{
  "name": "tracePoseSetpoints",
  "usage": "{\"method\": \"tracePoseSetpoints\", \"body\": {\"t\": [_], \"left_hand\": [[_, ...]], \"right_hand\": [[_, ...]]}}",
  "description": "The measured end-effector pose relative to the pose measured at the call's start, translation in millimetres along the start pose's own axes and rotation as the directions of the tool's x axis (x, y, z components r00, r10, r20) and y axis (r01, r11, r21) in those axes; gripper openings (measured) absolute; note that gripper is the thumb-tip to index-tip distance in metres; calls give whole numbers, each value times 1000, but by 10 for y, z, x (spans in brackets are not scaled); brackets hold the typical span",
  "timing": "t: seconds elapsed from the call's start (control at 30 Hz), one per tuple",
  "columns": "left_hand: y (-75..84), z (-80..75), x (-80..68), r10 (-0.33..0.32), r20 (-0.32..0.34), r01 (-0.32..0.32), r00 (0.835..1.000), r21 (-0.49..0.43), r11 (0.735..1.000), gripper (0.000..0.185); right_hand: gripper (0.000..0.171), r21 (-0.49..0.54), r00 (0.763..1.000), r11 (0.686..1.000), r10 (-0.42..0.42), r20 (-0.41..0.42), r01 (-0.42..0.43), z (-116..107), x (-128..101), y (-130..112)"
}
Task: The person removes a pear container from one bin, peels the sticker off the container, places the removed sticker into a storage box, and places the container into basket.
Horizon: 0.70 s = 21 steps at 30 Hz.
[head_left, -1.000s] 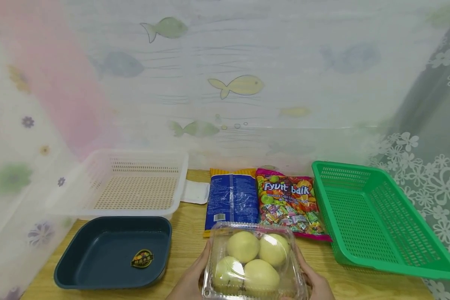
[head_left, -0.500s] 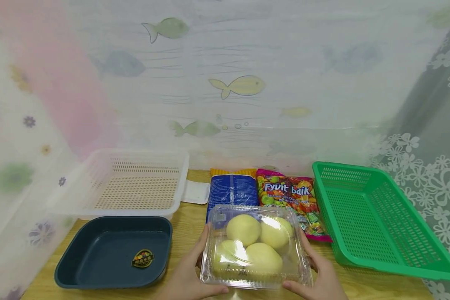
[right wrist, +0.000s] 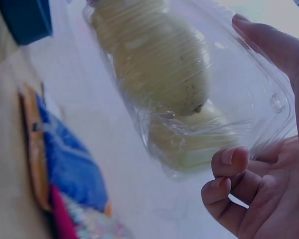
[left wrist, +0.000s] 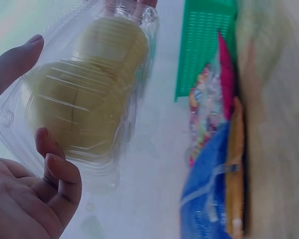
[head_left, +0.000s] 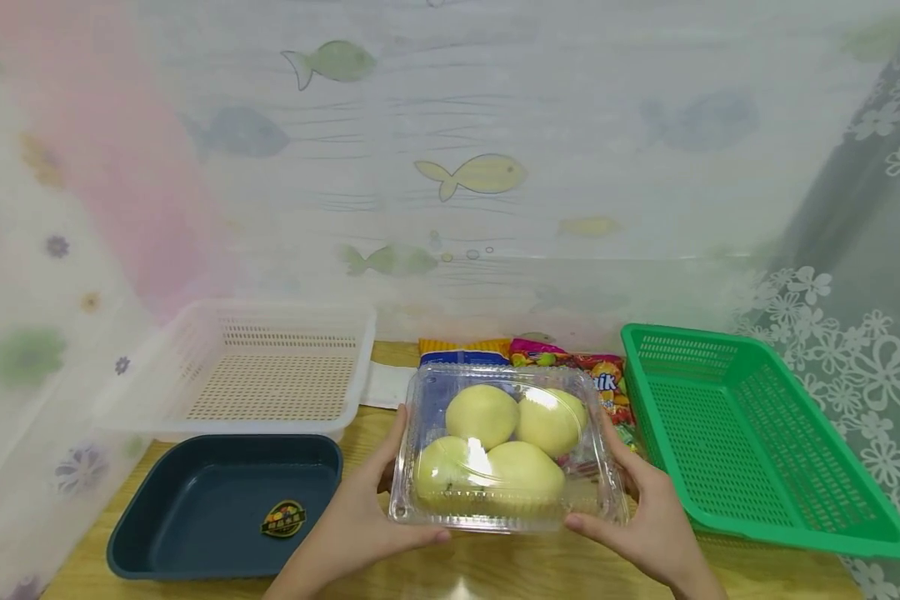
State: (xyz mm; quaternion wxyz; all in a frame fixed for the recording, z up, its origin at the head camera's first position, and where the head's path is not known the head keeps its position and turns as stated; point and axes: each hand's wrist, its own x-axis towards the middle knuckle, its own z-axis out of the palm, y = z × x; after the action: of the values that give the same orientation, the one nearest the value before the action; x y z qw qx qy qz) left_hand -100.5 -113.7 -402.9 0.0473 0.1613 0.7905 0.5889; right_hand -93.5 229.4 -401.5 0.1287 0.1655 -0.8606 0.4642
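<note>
Both the left hand (head_left: 360,525) and right hand (head_left: 648,521) grip the clear clamshell box of yellow pears (head_left: 504,450) by its sides, fingers curled beneath, above the wooden table (head_left: 487,575), between the dark blue tray (head_left: 225,504) and green basket (head_left: 750,433).

Lighting from my head view is bright, even and soft, shadows faint. Glare spots sit on the clear box (head_left: 506,446) lid. Both wrist views are washed out, bluish, blurred towards the background.
</note>
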Motion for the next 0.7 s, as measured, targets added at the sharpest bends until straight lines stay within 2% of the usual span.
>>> {"method": "tracePoseSetpoints", "body": {"t": [0.2, 0.33, 0.57, 0.7], "left_hand": [[153, -85, 17, 38, -43, -36, 998, 46, 998, 137], [216, -120, 6, 53, -41, -51, 998, 67, 996, 133], [227, -153, -2, 58, -27, -56, 998, 61, 997, 130], [187, -211, 13, 79, -20, -77, 997, 82, 994, 130]], "right_hand": [[116, 67, 999, 997, -35, 21, 34, -74, 123, -137], [115, 65, 999, 997, -38, 18, 36, -77, 137, -186], [116, -19, 1000, 1000, -25, 1, 25, -53, 125, -208], [117, 2, 1000, 1000, -27, -5, 27, -5, 148, -221]]}}
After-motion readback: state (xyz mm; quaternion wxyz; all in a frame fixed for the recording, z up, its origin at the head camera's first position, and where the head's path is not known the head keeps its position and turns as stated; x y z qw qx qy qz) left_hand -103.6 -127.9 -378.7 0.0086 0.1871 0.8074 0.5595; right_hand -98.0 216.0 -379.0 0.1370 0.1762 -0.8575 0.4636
